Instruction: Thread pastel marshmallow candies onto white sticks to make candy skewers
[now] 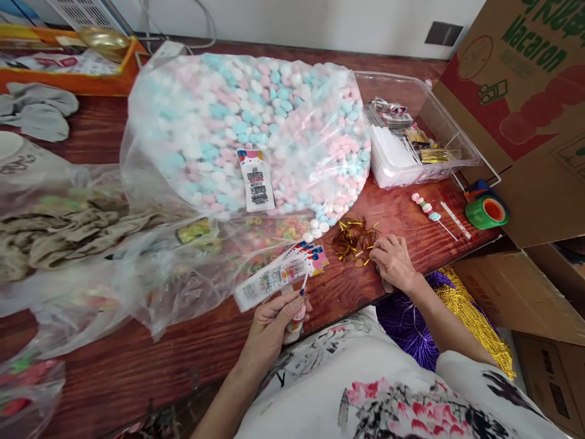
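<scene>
My left hand (276,320) is closed around a bagged candy skewer (297,318), its white stick pointing up past my thumb. My right hand (393,261) is at the right edge of a loose pile of gold twist ties (351,239), fingers curled and the fingertips pinched at one tie. Just beyond my left hand lies a fanned stack of printed clear bags (274,277). Farther right on the table, a finished-looking skewer of pink, white, green and blue candies (426,207) lies beside a thin white strip (456,221).
A big clear bag of pastel candies (256,116) fills the back, with a printed packet (256,182) on it. Right of it stands a clear plastic bin (397,174) of sticks and ties. Green tape (478,212) sits near a cardboard box (516,122). Plastic bags (105,299) cover the left.
</scene>
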Demonstrator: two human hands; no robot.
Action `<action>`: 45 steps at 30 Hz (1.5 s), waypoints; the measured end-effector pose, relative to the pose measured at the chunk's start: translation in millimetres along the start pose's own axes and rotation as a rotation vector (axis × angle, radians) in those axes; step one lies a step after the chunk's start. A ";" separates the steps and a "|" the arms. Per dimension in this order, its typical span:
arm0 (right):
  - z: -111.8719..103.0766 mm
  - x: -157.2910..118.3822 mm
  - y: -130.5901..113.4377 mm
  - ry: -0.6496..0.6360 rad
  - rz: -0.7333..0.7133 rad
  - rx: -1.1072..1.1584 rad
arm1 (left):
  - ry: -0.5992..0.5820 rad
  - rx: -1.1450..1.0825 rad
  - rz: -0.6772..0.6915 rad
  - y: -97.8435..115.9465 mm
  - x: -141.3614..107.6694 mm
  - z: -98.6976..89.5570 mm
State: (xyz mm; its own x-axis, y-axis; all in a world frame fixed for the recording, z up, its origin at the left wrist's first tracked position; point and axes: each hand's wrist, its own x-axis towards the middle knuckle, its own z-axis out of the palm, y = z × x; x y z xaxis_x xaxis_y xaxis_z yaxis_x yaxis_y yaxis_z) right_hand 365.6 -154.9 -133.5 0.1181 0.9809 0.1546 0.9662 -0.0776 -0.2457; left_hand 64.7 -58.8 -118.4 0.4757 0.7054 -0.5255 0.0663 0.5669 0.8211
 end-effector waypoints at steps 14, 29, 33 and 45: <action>-29.6 55.7 -59.0 0.093 -0.185 0.534 | -0.084 0.208 0.469 35.3 1.7 20.9; -17.5 17.2 4.5 0.184 0.092 0.204 | 0.064 0.017 0.181 0.3 14.3 -11.6; -4.5 46.1 -7.2 0.149 0.107 0.121 | 0.078 0.031 0.178 -1.1 12.0 -6.3; 5.6 120.2 -31.8 -0.155 0.162 -0.130 | 0.175 -0.009 0.189 -14.2 -2.6 -34.0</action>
State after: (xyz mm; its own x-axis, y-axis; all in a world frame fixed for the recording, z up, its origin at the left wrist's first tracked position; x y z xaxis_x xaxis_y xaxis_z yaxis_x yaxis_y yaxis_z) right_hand 347.8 -33.5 -112.5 0.2470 0.9686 -0.0278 0.9601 -0.2485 -0.1285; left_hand 32.7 -54.3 -136.3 0.3200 0.8616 -0.3940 -0.0174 0.4212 0.9068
